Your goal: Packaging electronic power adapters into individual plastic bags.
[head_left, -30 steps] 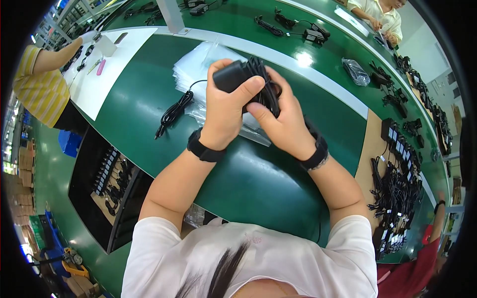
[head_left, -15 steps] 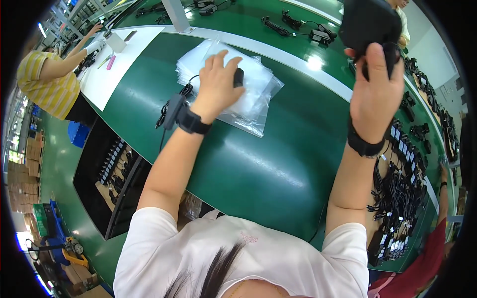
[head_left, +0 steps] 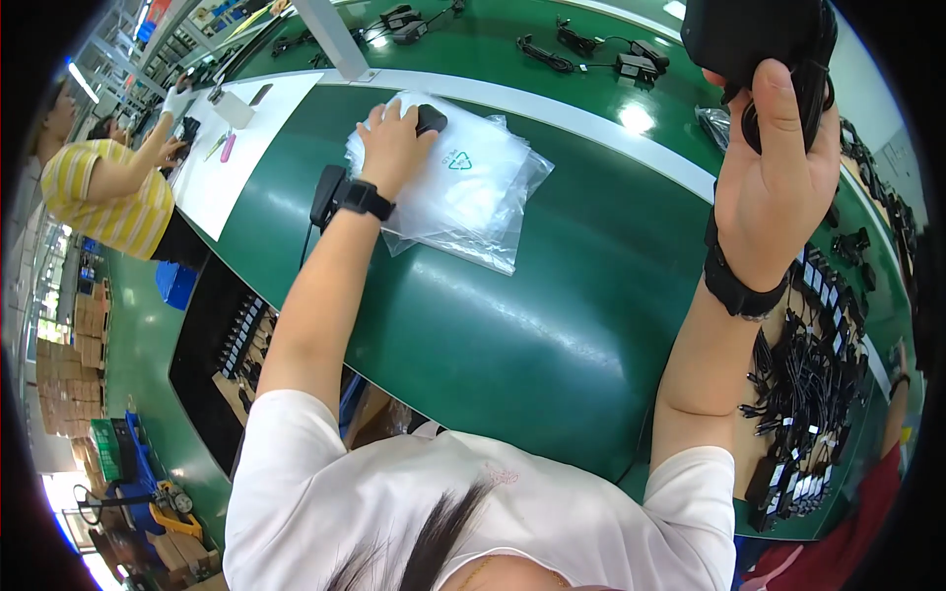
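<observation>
My right hand (head_left: 778, 187) is raised at the upper right, its fingers and thumb closed round a black power adapter (head_left: 754, 39) with a coiled black cable (head_left: 813, 94). My left hand (head_left: 396, 153) is over the far-left part of a stack of clear plastic bags (head_left: 473, 187). Between its thumb and fingers shows a dark block (head_left: 431, 119), which looks like another adapter; the palm hides the rest of it. Each wrist wears a black strap, and a black box (head_left: 328, 194) sits beside the left one.
Many black adapters with cables (head_left: 803, 394) lie in rows on my right. More adapters (head_left: 639, 65) are beyond the pale rail. A black-edged tray (head_left: 202, 379) with adapters is at left. A person in a yellow striped shirt (head_left: 108, 192) works by a white sheet (head_left: 236, 163).
My left hand has moved left and away from me with the dark block, uncovering a green printed mark on the bags. My right hand has shifted right with its adapter.
</observation>
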